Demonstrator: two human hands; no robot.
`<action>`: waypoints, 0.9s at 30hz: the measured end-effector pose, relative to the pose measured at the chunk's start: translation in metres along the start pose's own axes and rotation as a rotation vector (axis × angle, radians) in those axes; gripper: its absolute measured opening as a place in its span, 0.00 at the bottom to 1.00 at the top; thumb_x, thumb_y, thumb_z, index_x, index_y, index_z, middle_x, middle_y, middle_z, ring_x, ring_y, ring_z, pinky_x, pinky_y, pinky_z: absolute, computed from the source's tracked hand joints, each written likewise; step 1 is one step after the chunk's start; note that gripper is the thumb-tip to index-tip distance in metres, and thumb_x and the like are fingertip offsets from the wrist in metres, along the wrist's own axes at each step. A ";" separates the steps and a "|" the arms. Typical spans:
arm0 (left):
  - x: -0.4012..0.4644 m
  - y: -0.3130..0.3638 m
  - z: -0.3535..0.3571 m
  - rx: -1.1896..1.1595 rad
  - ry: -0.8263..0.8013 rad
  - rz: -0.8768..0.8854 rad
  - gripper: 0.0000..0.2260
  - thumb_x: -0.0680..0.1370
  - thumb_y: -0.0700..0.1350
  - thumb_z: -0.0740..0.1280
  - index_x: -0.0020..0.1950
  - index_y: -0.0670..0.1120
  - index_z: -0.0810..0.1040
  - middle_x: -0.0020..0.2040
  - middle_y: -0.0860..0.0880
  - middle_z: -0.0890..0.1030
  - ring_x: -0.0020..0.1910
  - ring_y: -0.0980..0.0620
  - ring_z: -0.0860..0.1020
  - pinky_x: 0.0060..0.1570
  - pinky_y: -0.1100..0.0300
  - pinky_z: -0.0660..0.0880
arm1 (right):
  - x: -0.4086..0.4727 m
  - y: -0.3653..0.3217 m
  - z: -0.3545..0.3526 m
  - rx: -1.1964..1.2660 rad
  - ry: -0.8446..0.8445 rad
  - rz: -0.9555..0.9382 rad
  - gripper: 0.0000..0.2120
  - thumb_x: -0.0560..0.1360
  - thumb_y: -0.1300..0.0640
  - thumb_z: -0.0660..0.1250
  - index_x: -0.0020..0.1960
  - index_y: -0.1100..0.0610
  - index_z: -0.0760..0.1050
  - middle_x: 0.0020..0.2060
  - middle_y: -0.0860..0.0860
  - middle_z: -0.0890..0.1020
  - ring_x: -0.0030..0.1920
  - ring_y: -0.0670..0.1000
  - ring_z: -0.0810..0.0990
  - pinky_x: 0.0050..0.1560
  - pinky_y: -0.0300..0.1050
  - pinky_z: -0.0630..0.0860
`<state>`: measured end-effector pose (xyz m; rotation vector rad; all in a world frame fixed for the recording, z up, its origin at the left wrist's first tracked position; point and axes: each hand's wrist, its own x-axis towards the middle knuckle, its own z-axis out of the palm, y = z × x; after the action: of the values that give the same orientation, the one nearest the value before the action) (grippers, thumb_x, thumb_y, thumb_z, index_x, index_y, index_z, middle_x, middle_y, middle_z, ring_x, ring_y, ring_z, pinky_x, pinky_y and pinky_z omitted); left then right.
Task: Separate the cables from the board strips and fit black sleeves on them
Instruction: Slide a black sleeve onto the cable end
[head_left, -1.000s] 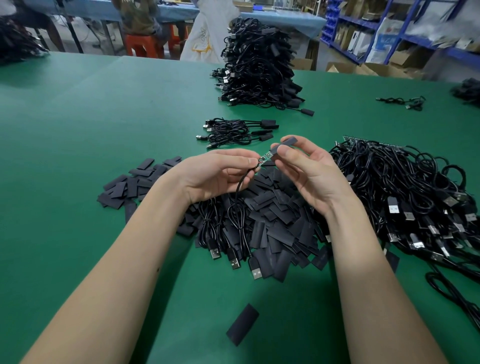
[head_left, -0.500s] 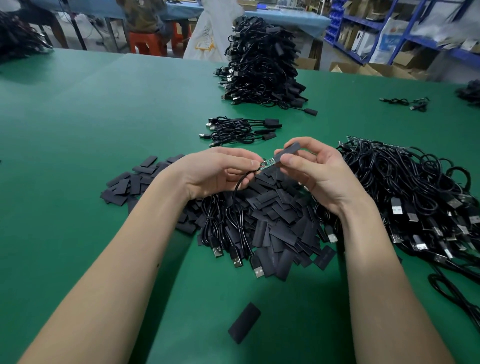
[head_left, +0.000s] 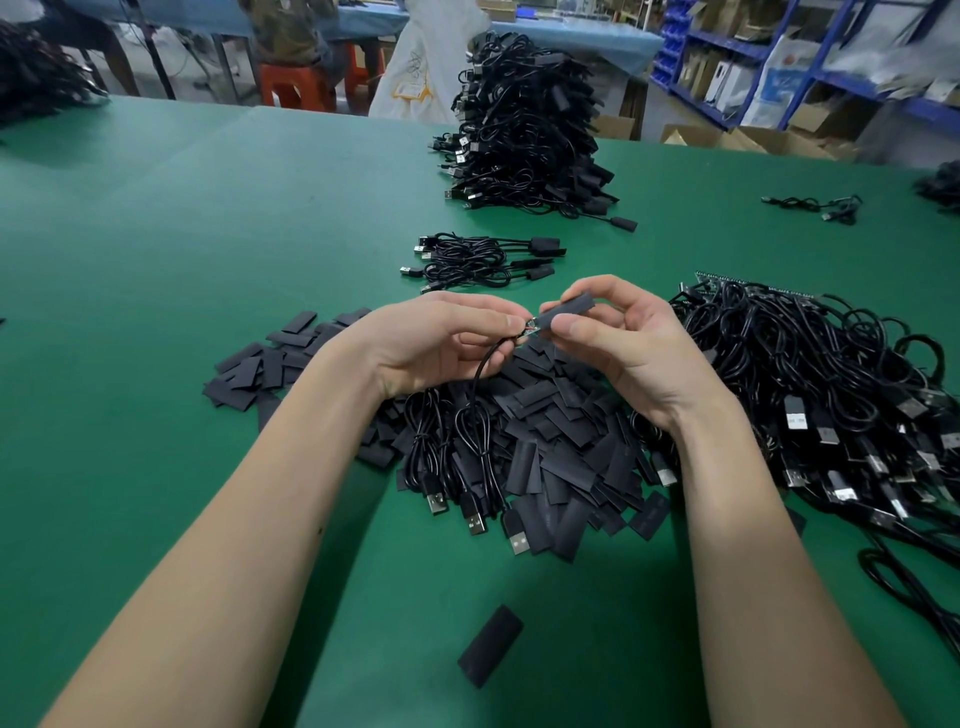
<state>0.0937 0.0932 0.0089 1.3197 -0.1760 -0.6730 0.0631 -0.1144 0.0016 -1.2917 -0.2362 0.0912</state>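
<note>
A black sleeve (head_left: 566, 310) is pinched by the right hand (head_left: 631, 345) above the sleeve pile (head_left: 545, 441); the cable (head_left: 485, 366) end is pinched by the left hand (head_left: 441, 340). Open green table (head_left: 182, 249) is seen left; tangled cables (head_left: 831, 395) crowd the right edge.

Green table (head_left: 208, 218) bears sleeves (head_left: 561, 447) and cables (head_left: 831, 395).

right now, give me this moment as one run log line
step: sleeve fitting | left hand: pinches cable at board end | right hand: pinches black sleeve over board | sleeve pile: below hands
</note>
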 end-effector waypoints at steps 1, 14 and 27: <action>0.000 0.000 0.001 0.003 0.000 0.009 0.04 0.70 0.38 0.72 0.42 0.46 0.85 0.37 0.49 0.83 0.34 0.57 0.80 0.37 0.67 0.79 | 0.000 0.001 0.002 0.001 0.001 0.002 0.14 0.65 0.64 0.75 0.49 0.58 0.77 0.45 0.55 0.88 0.44 0.50 0.87 0.45 0.39 0.82; 0.002 -0.004 0.005 0.559 0.156 0.430 0.05 0.75 0.37 0.75 0.48 0.43 0.81 0.38 0.46 0.84 0.37 0.52 0.79 0.43 0.61 0.77 | 0.005 0.003 -0.002 0.170 0.147 0.061 0.13 0.65 0.64 0.75 0.49 0.60 0.79 0.46 0.57 0.88 0.43 0.50 0.87 0.44 0.35 0.81; 0.002 -0.009 0.011 0.687 0.251 0.631 0.05 0.76 0.40 0.76 0.48 0.41 0.82 0.39 0.45 0.86 0.39 0.46 0.86 0.45 0.57 0.82 | 0.006 0.007 0.000 0.247 0.147 0.096 0.13 0.66 0.63 0.76 0.49 0.60 0.79 0.44 0.56 0.87 0.44 0.49 0.87 0.44 0.34 0.81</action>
<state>0.0871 0.0819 0.0032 1.8587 -0.6276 0.1193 0.0692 -0.1110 -0.0046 -1.0581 -0.0346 0.1033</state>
